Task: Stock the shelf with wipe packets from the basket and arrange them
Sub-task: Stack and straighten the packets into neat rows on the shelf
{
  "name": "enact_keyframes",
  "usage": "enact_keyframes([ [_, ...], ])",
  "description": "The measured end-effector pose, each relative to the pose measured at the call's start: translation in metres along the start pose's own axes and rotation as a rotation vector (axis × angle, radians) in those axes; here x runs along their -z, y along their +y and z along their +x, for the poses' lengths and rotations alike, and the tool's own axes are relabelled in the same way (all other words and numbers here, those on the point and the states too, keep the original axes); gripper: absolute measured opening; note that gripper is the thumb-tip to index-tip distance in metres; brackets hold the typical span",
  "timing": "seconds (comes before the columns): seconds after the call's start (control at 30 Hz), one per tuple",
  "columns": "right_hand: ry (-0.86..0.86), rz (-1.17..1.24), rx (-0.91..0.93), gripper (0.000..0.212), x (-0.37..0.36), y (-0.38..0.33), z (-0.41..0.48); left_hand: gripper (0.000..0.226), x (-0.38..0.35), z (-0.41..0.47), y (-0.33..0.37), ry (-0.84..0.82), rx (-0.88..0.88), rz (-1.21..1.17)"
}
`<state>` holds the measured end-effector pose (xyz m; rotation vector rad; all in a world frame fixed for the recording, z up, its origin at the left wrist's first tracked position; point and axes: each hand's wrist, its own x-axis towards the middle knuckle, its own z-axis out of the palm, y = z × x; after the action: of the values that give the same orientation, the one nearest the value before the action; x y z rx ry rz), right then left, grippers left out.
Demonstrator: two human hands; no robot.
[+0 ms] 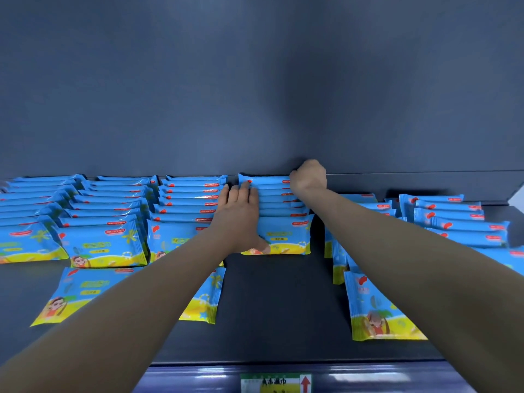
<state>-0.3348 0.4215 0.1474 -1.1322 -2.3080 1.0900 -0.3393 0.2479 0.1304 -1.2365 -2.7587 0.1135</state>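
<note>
Blue and yellow wipe packets stand in rows on a dark shelf (pixel 278 302). My left hand (pixel 241 211) lies on top of the middle row (pixel 279 217), fingers spread over the packets' upper edges and thumb against the front packet (pixel 286 239). At the back right end of that same row, against the shelf's rear wall, my right hand (pixel 309 177) is curled into a fist; what it holds, if anything, is hidden. The basket is out of view.
Several more rows fill the shelf to the left (pixel 113 211) and right (pixel 453 219). Loose packets lie flat near the front at left (pixel 85 290) and right (pixel 377 307). A price label (pixel 276 382) sits on the shelf's front edge.
</note>
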Motion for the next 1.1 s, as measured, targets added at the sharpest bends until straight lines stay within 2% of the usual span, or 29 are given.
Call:
enact_keyframes([
  [0.1,-0.088,0.009,-0.025,0.037,0.007,0.006,-0.002,0.124,-0.003,0.000,-0.003,-0.002,-0.033,-0.011],
  [0.23,-0.060,0.323,-0.165,0.029,0.018,0.009,-0.006,0.126,0.002,0.006,-0.007,-0.062,-0.072,-0.023],
  [0.37,-0.124,0.476,-0.282,0.036,0.028,0.007,-0.011,0.119,0.003,0.009,-0.005,-0.063,-0.063,-0.051],
  [0.5,-0.174,0.523,-0.271,0.034,0.032,0.006,-0.018,0.112,0.003,0.007,-0.005,-0.052,-0.069,-0.040],
  [0.63,-0.220,0.580,-0.282,0.018,0.032,0.009,-0.032,0.113,0.003,0.004,-0.004,-0.064,-0.055,-0.060],
  [0.8,-0.234,0.746,-0.296,0.032,0.025,0.007,-0.047,0.111,0.001,-0.004,-0.001,-0.049,-0.062,-0.100],
  [0.93,-0.256,0.852,-0.285,0.029,0.034,0.008,-0.053,0.107,-0.001,-0.007,0.002,-0.035,-0.057,-0.079],
  [1.1,-0.275,0.809,-0.225,0.044,0.050,0.014,-0.058,0.105,0.001,-0.006,0.003,-0.015,-0.038,-0.017],
])
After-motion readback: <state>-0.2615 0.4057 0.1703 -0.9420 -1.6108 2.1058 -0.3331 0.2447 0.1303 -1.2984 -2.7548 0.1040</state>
